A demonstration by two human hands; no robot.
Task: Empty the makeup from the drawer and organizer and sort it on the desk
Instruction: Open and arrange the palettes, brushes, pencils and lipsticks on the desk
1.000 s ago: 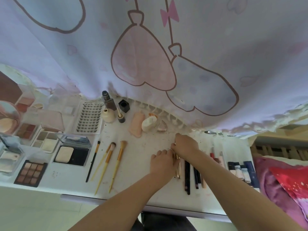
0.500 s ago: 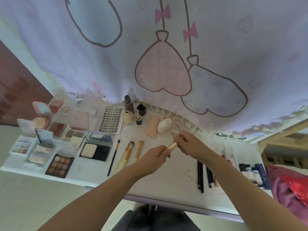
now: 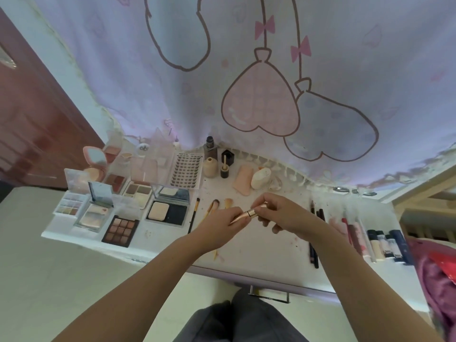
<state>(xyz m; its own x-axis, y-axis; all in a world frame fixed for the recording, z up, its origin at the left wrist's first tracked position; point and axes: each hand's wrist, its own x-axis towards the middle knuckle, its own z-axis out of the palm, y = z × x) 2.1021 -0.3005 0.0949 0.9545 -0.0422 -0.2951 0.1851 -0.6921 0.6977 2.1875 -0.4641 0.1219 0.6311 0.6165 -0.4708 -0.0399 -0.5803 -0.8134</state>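
Observation:
Both hands hold one slim rose-gold makeup tube (image 3: pixel 248 214) above the middle of the white desk (image 3: pixel 266 253). My left hand (image 3: pixel 222 224) grips its lower end and my right hand (image 3: pixel 281 212) pinches its upper end. Under the hands lie several gold-handled brushes (image 3: pixel 214 206) and a black-handled brush (image 3: pixel 193 215). Dark pencils (image 3: pixel 314 245) lie to the right. Lip products and small tubes (image 3: pixel 380 243) line the desk's right end. Open palettes and compacts (image 3: pixel 121 229) fill the left end.
Small bottles (image 3: pixel 211 154), a lash tray (image 3: pixel 186 170), a pink puff (image 3: pixel 243 180) and a sponge (image 3: pixel 260 177) stand along the back under a hanging curtain (image 3: pixel 271 82). A drawer handle (image 3: pixel 269 293) shows below the desk's front edge. A bed (image 3: pixel 439 265) is at the right.
My hands lifted the rose-gold tube off the desk from beside the pencils and now hold it between them over the middle. The view tilted, showing more of the desk's left end.

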